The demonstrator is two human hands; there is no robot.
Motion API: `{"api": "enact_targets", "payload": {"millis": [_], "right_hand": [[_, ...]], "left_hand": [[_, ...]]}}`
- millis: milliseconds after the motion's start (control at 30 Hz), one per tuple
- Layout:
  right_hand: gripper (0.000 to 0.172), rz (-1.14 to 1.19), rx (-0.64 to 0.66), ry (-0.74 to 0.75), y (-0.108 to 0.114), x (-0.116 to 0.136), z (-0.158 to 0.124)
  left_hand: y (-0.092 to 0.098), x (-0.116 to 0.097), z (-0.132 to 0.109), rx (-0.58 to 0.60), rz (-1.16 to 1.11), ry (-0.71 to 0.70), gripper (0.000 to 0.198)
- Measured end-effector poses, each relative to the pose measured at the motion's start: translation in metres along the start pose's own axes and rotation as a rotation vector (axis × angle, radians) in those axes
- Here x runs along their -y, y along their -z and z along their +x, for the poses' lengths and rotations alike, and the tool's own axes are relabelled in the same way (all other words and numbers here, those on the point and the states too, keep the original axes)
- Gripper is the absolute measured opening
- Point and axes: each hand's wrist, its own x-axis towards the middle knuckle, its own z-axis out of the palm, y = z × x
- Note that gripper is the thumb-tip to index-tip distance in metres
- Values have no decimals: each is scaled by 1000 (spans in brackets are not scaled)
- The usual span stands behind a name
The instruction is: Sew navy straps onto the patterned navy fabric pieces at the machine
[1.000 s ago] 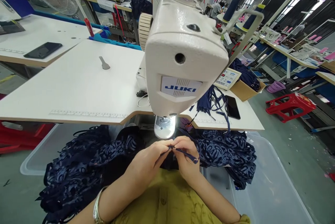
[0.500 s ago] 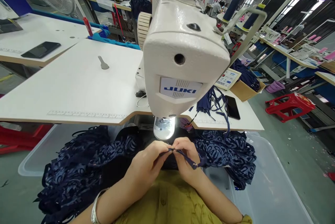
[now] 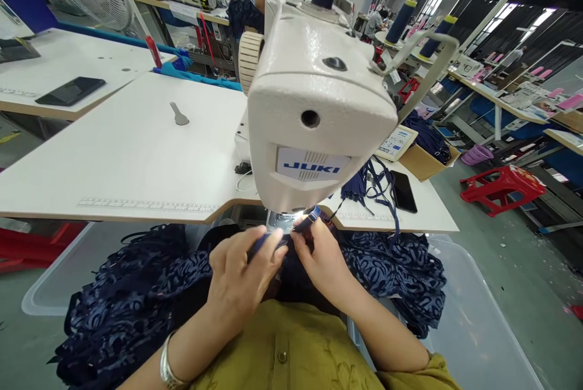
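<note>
Under the head of the white sewing machine [image 3: 321, 92], both hands are at the lit sewing plate [image 3: 279, 221]. My right hand [image 3: 325, 262] pinches a narrow navy strap [image 3: 307, 220] with a small shiny fitting, just right of the plate. My left hand [image 3: 243, 271] is closed on navy fabric [image 3: 258, 244] between thumb and fingers, at the plate's near left. Whether this fabric and the strap are one piece, I cannot tell. Patterned navy garments lie in a left pile [image 3: 132, 305] and a right pile [image 3: 396, 280] beside my forearms.
Right of the machine are loose navy straps [image 3: 376, 186], a phone [image 3: 403, 191] and a control panel [image 3: 395, 142]. A grey flat tool [image 3: 179, 114] lies on the white table [image 3: 136, 153]. A clear plastic tub [image 3: 473, 317] and a red stool [image 3: 501, 189] stand at right.
Both hands have moved forward from near my body to the sewing plate, bringing the strap along. They have drawn slightly apart, and the strap's fitting now sits beside the plate.
</note>
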Motion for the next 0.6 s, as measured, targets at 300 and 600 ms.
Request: {"api": "enact_targets", "payload": {"millis": [300,600], "right_hand": [[23,318,47,-242,4,-6,16],[13,394,3,-244,5,-26,33]], "left_hand": [[-7,18,-10,292,-91,-307,39],[-18,13,-15,269,-38,-217,43]]}}
